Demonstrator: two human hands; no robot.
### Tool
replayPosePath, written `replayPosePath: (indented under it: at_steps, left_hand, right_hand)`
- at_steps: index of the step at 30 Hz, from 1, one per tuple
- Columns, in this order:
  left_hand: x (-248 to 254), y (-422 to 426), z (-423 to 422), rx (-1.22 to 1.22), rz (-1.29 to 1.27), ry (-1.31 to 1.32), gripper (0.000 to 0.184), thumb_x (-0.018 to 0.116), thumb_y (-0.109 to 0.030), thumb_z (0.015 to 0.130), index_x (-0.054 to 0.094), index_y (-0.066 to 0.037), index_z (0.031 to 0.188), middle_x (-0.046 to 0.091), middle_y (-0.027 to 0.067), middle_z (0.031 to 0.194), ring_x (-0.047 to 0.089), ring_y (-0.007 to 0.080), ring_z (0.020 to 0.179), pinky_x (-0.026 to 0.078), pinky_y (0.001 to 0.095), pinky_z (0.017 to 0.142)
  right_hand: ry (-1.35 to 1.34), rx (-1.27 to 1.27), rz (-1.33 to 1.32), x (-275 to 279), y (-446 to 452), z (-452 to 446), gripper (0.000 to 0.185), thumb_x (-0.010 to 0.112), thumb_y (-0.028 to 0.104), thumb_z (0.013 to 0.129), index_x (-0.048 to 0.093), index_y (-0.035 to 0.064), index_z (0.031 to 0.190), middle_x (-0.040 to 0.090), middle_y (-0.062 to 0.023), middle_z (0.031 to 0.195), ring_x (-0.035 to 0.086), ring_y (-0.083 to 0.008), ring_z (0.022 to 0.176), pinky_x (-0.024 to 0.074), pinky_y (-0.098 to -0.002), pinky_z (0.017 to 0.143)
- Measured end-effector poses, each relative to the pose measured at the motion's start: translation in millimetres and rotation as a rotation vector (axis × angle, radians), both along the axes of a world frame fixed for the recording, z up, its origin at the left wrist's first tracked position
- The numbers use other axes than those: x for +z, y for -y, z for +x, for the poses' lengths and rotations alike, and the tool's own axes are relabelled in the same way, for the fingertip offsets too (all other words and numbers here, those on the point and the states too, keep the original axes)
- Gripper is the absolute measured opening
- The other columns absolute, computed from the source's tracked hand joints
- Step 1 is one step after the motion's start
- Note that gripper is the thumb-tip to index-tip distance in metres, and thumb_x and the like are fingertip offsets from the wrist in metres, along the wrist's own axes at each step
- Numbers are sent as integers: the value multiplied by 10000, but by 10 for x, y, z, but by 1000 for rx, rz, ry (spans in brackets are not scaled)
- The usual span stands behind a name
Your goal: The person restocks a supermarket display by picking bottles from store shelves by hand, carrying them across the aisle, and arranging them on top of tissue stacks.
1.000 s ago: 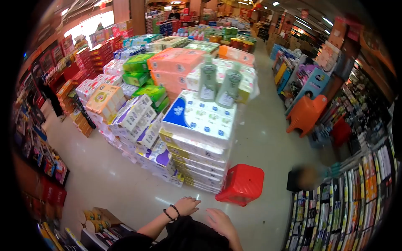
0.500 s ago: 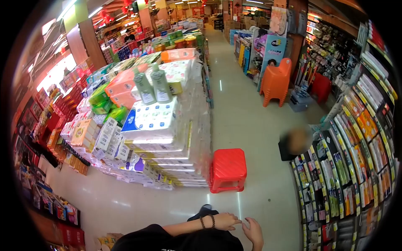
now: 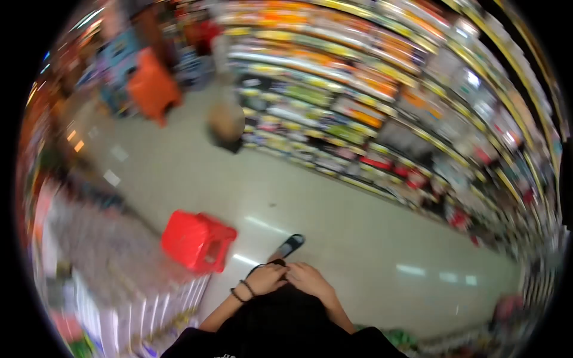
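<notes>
My left hand (image 3: 267, 278), with dark beaded bracelets (image 3: 242, 290) on its wrist, is in front of my body at the lower middle of the view. My right hand (image 3: 305, 278) meets it there, fingertips to fingertips or nearly so. Both hands have their fingers curled in over the black shirt (image 3: 286, 316), and no object shows in either. Blur hides the exact contact. Beyond them a foot in a dark slipper (image 3: 291, 245) stands on the floor. A red plastic stool (image 3: 197, 241) is to the left of the hands.
Long store shelves (image 3: 352, 113) packed with goods curve along the top and right. Stacked wrapped packs (image 3: 119, 250) stand at the left beside the stool. An orange stool stack (image 3: 153, 88) is at the upper left. Pale shiny floor (image 3: 334, 209) runs between.
The view has swung right and down, so the shelves fill more of it and the red stool sits further left. My hands have come together, their fingers curled in.
</notes>
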State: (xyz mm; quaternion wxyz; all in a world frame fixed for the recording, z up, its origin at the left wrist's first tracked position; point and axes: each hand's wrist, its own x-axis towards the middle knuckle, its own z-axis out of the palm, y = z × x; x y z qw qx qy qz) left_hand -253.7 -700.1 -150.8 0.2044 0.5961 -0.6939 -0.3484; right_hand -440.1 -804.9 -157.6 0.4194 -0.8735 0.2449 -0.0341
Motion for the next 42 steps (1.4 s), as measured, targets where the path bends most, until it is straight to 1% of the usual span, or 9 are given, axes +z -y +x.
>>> replayPosePath:
  at_steps: [2, 3, 8, 13, 23, 29, 34, 37, 42]
  left_hand:
    - [-150, 417, 12, -114, 8, 7, 404, 682, -240, 907, 601, -28, 1241, 675, 210, 1142, 651, 395, 1037, 525, 462, 918]
    - [-180, 649, 21, -164, -43, 1, 409, 681, -241, 906, 605, -25, 1245, 673, 213, 1146, 650, 399, 1037, 526, 456, 920]
    - [-17, 1947, -25, -255, -71, -53, 405, 718, -201, 861, 631, -31, 1218, 683, 189, 1136, 638, 378, 1070, 512, 470, 927]
    - [-96, 3205, -280, -334, -71, -72, 383, 729, -148, 856, 637, -21, 1205, 692, 190, 1099, 641, 381, 1051, 515, 464, 915]
    - [-165, 5013, -2015, -1086, 8, 100, 462, 768, -143, 817, 624, -41, 1243, 683, 185, 1155, 633, 369, 1091, 512, 448, 957]
    - [24, 4982, -3918, -1367, -179, 76, 493, 765, -170, 803, 605, -45, 1253, 637, 184, 1231, 562, 385, 1191, 468, 459, 1017]
    - [301, 4417, -5301, -1529, -42, -82, 458, 726, -151, 838, 596, -38, 1263, 628, 185, 1243, 570, 370, 1196, 471, 434, 1030]
    - [310, 4198, -5820, -1614, -95, -90, 440, 683, -155, 884, 576, -45, 1297, 629, 171, 1256, 585, 356, 1183, 477, 419, 1029]
    - [338, 4463, -6576, -1660, 80, -109, 431, 667, -197, 908, 575, -51, 1303, 637, 159, 1254, 594, 350, 1172, 485, 423, 1011]
  right_hand:
    - [51, -92, -28, -12, 213, -122, 379, 627, 230, 919, 582, 4, 1220, 666, -235, 1106, 624, -432, 1022, 500, -493, 893]
    - [-100, -88, 58, 75, 390, -167, 408, 633, 223, 925, 582, 12, 1271, 639, -225, 1229, 587, -409, 1150, 482, -467, 978]
    - [-119, -266, 11, 187, 1193, -521, 385, 620, 249, 949, 574, 28, 1261, 639, -215, 1145, 613, -402, 1083, 503, -473, 942]
    - [-93, -674, -111, 407, 1682, -943, 368, 612, 246, 954, 581, 22, 1244, 633, -208, 1146, 614, -399, 1081, 500, -469, 947]
    - [-245, -1246, 133, 192, 1393, -2151, 425, 634, 252, 930, 574, 27, 1285, 640, -213, 1163, 612, -385, 1100, 512, -470, 941]
    - [-221, -1389, 186, -184, 1469, -3131, 412, 644, 266, 915, 584, 25, 1242, 652, -227, 1144, 633, -408, 1059, 524, -484, 921]
    - [-102, -1580, 105, -119, 1530, -4093, 365, 666, 269, 885, 631, 19, 1148, 676, -217, 1135, 659, -415, 1011, 542, -508, 881]
    - [-414, -1504, 232, -69, 1587, -4707, 355, 671, 273, 881, 655, 24, 1133, 679, -207, 1131, 652, -409, 1035, 539, -502, 888]
    - [-195, -1620, 141, -49, 1514, -5383, 402, 675, 261, 882, 640, 43, 1217, 660, -206, 1155, 627, -404, 1065, 518, -493, 915]
